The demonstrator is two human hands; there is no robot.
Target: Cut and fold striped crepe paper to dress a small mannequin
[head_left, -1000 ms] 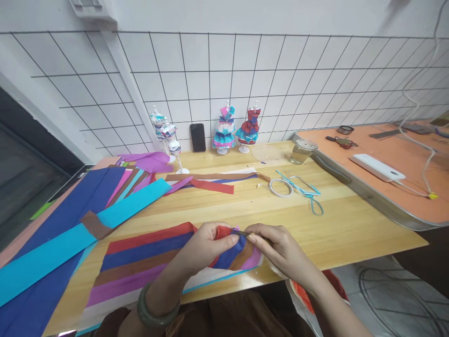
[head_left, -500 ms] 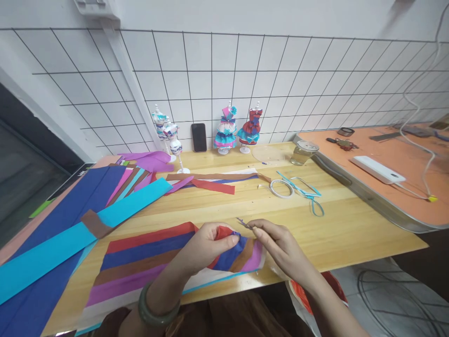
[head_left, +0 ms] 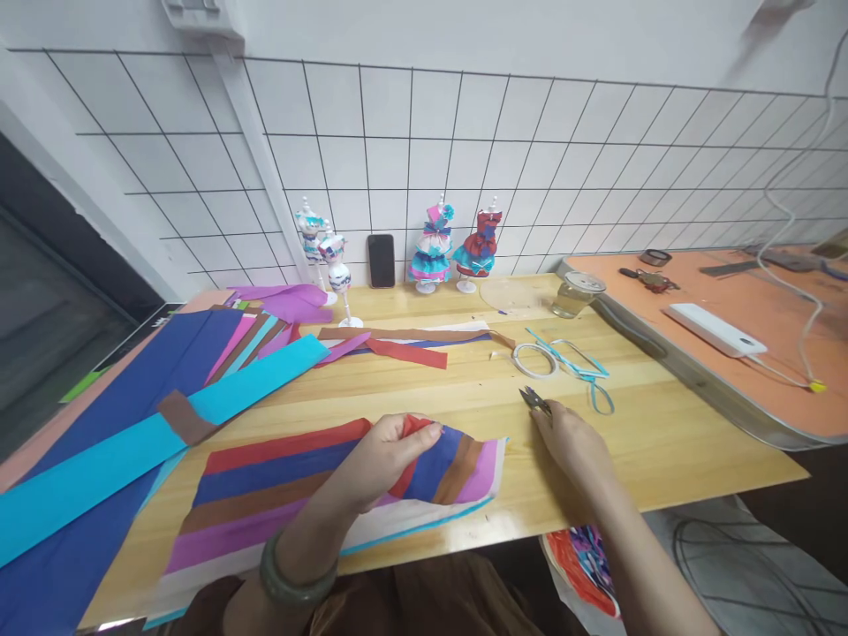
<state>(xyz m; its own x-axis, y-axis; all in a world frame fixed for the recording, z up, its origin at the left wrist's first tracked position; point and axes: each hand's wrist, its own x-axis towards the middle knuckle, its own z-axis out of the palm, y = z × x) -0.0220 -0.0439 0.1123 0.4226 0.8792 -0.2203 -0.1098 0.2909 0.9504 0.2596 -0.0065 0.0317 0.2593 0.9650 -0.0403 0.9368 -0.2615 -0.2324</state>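
Observation:
Between thumb and fingers, my left hand [head_left: 390, 455] pinches the top edge of a striped cloth [head_left: 265, 486] in red, blue, brown, purple and white with a light-blue border. The cloth's right end is lifted and folded over, and the rest lies flat on the table. To the right, apart from the cloth, my right hand [head_left: 579, 442] is closed around small dark thread snips [head_left: 534, 400], their tips pointing up and left just over the wood. Most of the snips' handle is hidden in the palm.
Fabric strips [head_left: 404, 353], a white ring [head_left: 535, 359] and light-blue ribbon [head_left: 583, 367] lie beyond the hands. A long turquoise strip [head_left: 86, 468] covers blue cloth at left. Dressed mini mannequins [head_left: 432, 256], a phone [head_left: 381, 261] and a glass jar [head_left: 578, 294] stand at the back.
My right hand has moved right, away from the cloth, carrying the snips down toward the tabletop. My left hand keeps its pinch, and the cloth's right end has spread out a little.

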